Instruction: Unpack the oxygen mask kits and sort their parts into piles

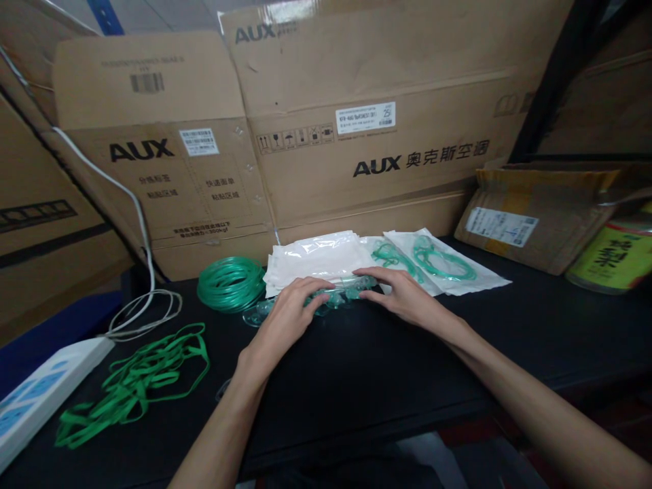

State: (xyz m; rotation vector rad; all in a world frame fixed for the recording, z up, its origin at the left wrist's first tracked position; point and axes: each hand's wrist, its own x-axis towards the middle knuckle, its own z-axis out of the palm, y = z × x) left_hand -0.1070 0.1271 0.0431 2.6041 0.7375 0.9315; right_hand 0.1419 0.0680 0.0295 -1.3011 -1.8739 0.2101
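Note:
A row of clear, green-tinted plastic pieces (pixel 339 296), which look like oxygen masks, lies on the black table in front of the white pouches. My left hand (pixel 291 305) curls over the row's left part, with thumb and fingers closed about the pieces. At the right end, my right hand (pixel 402 293) grips the pieces between thumb and fingers. More clear plastic (pixel 257 314) shows beyond my left hand. Right behind the row is a stack of white pouches (pixel 320 255). The pieces' exact shape is partly hidden by my fingers.
Coiled green tubing (pixel 230 282) sits at the left, with green elastic straps (pixel 147 380) and a white power strip (pixel 51 390) nearer. Pouches with green tubing (pixel 448 261) lie right of the stack. AUX cartons (pixel 305 183), a small box (pixel 509 224) and a yellow-labelled container (pixel 614 258) border the table.

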